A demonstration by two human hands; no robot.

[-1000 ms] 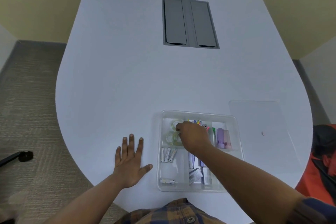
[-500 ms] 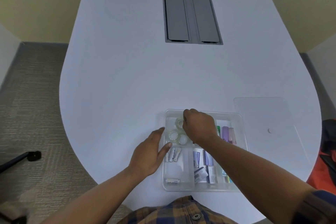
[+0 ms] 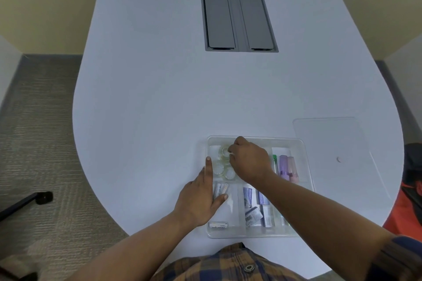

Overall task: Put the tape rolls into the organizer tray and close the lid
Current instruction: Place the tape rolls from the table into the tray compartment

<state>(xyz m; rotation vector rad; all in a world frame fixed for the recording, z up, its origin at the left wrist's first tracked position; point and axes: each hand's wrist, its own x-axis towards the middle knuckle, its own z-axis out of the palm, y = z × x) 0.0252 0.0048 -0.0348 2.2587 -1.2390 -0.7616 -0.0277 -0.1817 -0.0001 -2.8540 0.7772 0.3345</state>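
Surface: white rounded table (image 3: 159, 98)
Tray: clear plastic compartmented organizer tray (image 3: 255, 140)
Tape: four clear tape rolls (image 3: 219, 169), far-left compartment
Lid: clear flat lid (image 3: 331, 143), off
Left hand (image 3: 197, 198): open, on tray edge
Right hand (image 3: 250, 162): curled among rolls, grip unclear

The right hand (image 3: 250, 163) covers the middle of the organizer tray's (image 3: 255, 139) far row, so what lies beneath it cannot be told; its fingertips curl down among the tape rolls (image 3: 222, 162), and whether they pinch one is unclear; the rolls themselves are clear and pale, their count hard to fix. The left hand (image 3: 198, 201) hides the tray's near-left wall and part of the batteries (image 3: 220, 189); print on the lone battery (image 3: 218, 225) and on the small packets (image 3: 253, 215) is too small to read. The right forearm crosses the tray's right compartments; an orange and black item (image 3: 411, 201) is cut off by the right edge; a black chair leg (image 3: 25, 203) runs off the left.
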